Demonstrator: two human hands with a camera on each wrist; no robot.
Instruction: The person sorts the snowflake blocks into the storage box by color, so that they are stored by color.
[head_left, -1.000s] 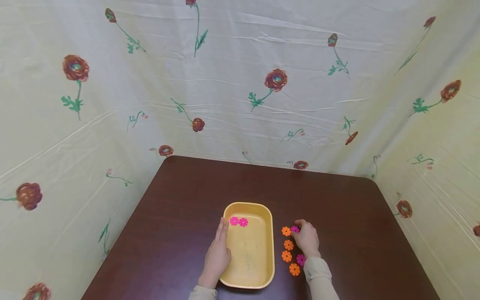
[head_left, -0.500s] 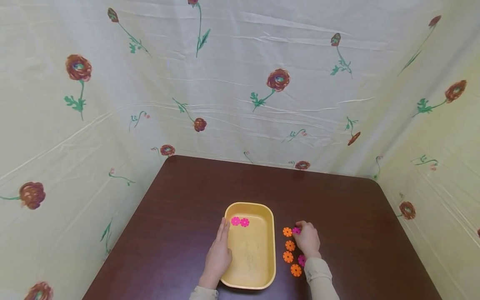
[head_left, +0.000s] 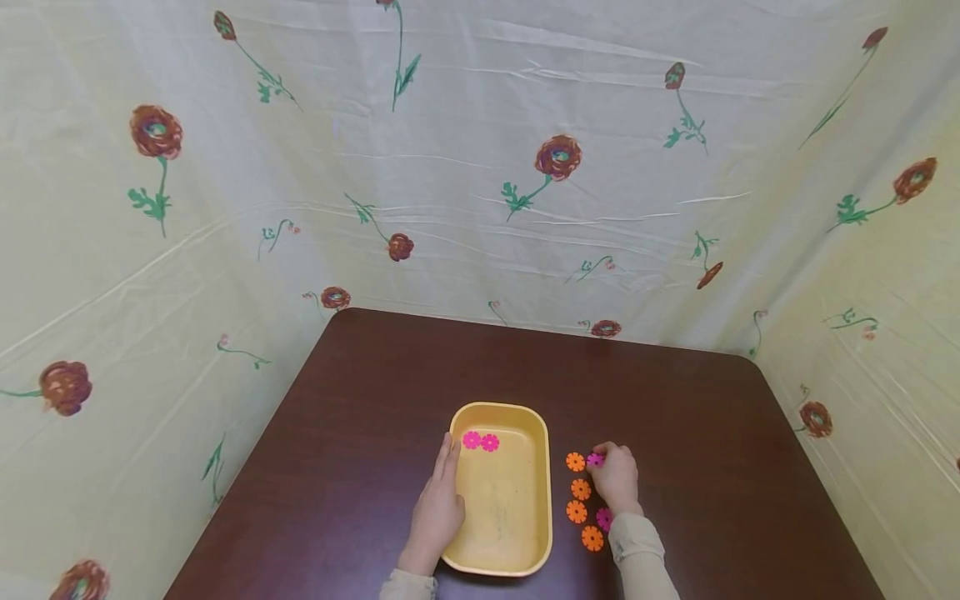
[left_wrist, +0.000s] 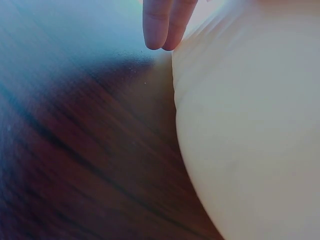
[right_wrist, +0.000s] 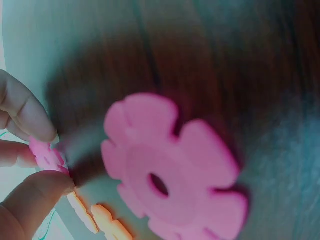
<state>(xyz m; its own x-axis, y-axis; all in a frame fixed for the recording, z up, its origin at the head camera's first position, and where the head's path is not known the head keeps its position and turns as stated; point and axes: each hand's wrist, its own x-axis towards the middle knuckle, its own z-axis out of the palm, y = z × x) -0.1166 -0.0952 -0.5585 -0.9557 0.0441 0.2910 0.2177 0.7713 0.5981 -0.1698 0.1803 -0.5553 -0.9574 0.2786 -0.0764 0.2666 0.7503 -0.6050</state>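
A person's two hands work at a dark wooden counter (head_left: 675, 400), seen low in the centre of the head view. The left hand (head_left: 438, 512) lies flat against the left wall of a yellow tray (head_left: 501, 568), its fingers (left_wrist: 161, 22) straight and together, tips down at the tray's edge in the upper middle of the left wrist view — holding nothing.

Right of the tray, the right hand (head_left: 617, 477) pinches a small pink flower disc (head_left: 595, 459) between thumb and fingertips; at the left edge of the right wrist view the fingers (right_wrist: 25, 115) are curled round that disc (right_wrist: 46, 156), which is at the counter, though whether it has left the surface cannot be told.

Just left of the pinched disc sits an orange flower disc (head_left: 575, 462), the top one of a short column: a second orange disc (head_left: 581, 489) and a third orange disc (head_left: 576, 512) below it, and a fourth orange disc (head_left: 592, 538) lowest, near the sleeve (head_left: 637, 550). Another pink disc (head_left: 603, 519) lies on the counter beside the wrist, between the third and fourth orange ones — it fills the middle of the right wrist view (right_wrist: 172, 182), blurred, flat on the wood.

Inside the tray, at its upper left corner, two pink discs (head_left: 480, 441) lie side by side, touching.

A pale cloth backdrop (head_left: 480, 167) printed with red flowers hangs behind and to both sides of the counter.
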